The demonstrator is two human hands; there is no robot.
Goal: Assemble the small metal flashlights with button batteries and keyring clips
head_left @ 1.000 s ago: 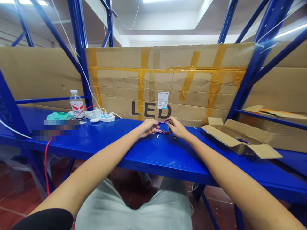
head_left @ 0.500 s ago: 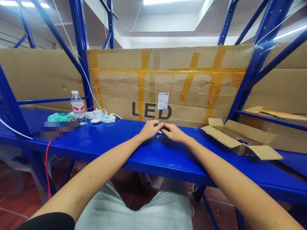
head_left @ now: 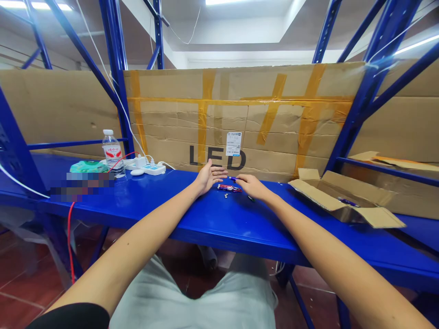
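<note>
My left hand (head_left: pixel 208 178) is open above the blue table (head_left: pixel 144 201), palm turned inward and fingers stretched toward the right. My right hand (head_left: pixel 251 185) pinches a small dark blue piece (head_left: pixel 232 178), whose tip points at my left fingertips. Just below and between the hands lies a red and silver pen-like object (head_left: pixel 229 188). Small metal bits (head_left: pixel 226 195) rest on the table in front of it. Under my right hand a small dark green piece (head_left: pixel 251 198) is partly visible.
On the right stands an open cardboard box (head_left: pixel 332 192) with a dark blue item inside. A water bottle (head_left: pixel 113 155), a teal packet (head_left: pixel 88 167) and a white power strip (head_left: pixel 154 169) are at the left. A cardboard panel (head_left: pixel 171 123) rises behind the table.
My hands have parted; my left hand has opened and moved left. The blue piece now shows in my right fingers, and the red object and green piece are uncovered on the table.
</note>
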